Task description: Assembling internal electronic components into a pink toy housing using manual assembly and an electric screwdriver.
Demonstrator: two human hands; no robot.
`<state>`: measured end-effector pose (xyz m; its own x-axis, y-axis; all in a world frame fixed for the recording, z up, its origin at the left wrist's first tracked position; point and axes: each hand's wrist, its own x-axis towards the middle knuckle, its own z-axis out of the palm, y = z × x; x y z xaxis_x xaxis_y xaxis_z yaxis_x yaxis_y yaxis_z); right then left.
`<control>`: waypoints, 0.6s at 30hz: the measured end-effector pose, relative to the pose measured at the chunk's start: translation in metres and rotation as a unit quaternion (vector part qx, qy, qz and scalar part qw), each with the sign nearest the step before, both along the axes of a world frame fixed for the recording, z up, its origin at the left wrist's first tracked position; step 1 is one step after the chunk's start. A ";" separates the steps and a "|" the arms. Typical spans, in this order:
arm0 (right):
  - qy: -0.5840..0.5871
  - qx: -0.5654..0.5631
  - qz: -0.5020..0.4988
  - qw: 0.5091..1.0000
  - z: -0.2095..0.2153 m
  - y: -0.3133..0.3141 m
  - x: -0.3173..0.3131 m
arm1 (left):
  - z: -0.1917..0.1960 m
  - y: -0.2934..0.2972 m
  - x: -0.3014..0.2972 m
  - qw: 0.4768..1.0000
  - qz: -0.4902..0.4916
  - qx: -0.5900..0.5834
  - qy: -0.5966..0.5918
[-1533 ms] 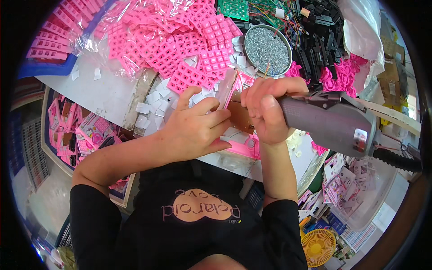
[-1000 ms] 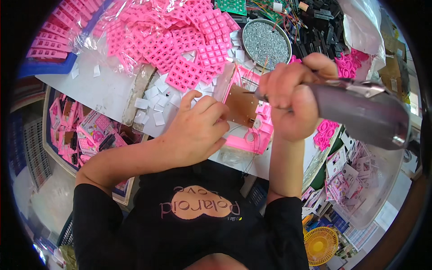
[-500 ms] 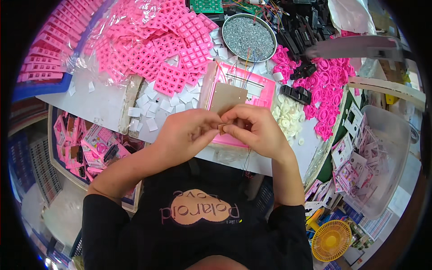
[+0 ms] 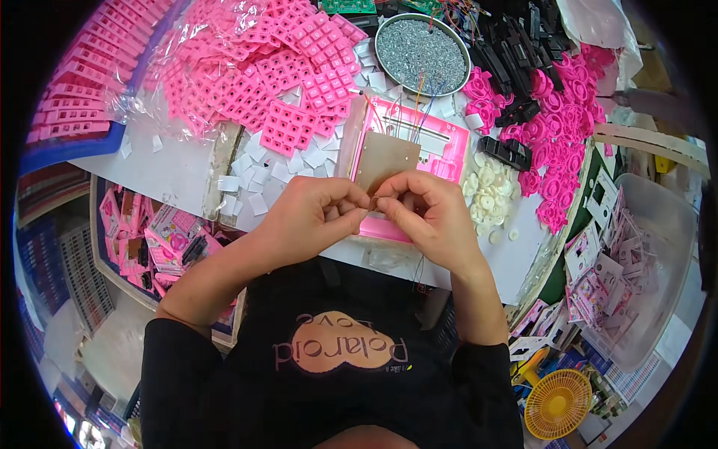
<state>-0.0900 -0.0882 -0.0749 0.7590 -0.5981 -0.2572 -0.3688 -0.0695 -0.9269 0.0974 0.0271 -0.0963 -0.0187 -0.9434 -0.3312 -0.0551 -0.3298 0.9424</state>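
My left hand [image 4: 318, 221] and my right hand [image 4: 426, 213] meet fingertip to fingertip at the front of a pink plastic casing [image 4: 458, 153]. Both are closed in a pinch on one small brown piece [image 4: 375, 200], seen nearly edge-on and mostly hidden by the fingers. Just beyond them a flat brown board [image 4: 389, 159] lies over the casing's left part. Thin coloured wires [image 4: 416, 120] rise from the casing behind the board.
Pink keypads [image 4: 288, 129] are heaped at the back left, with white paper squares [image 4: 258, 203] near them. A round tin of small metal screws [image 4: 467, 71] stands behind the casing. Cream discs [image 4: 490, 187], pink plastic rings [image 4: 557, 187] and black parts [image 4: 508, 153] lie to the right.
The small brown piece between my fingertips showed a broader face before and now appears thinner. The scene has shifted slightly right in view. A blurred grey thing at upper right has moved toward the edge.
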 end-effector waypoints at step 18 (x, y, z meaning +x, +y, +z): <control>-0.016 0.016 -0.028 0.999 -0.003 0.003 0.002 | 0.004 0.000 -0.003 0.999 0.017 -0.019 -0.019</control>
<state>-0.0880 -0.0849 -0.0781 0.7330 -0.6315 -0.2528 -0.3413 -0.0200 -0.9397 0.0940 0.0273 -0.0927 0.0255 -0.9551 -0.2951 -0.0804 -0.2962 0.9517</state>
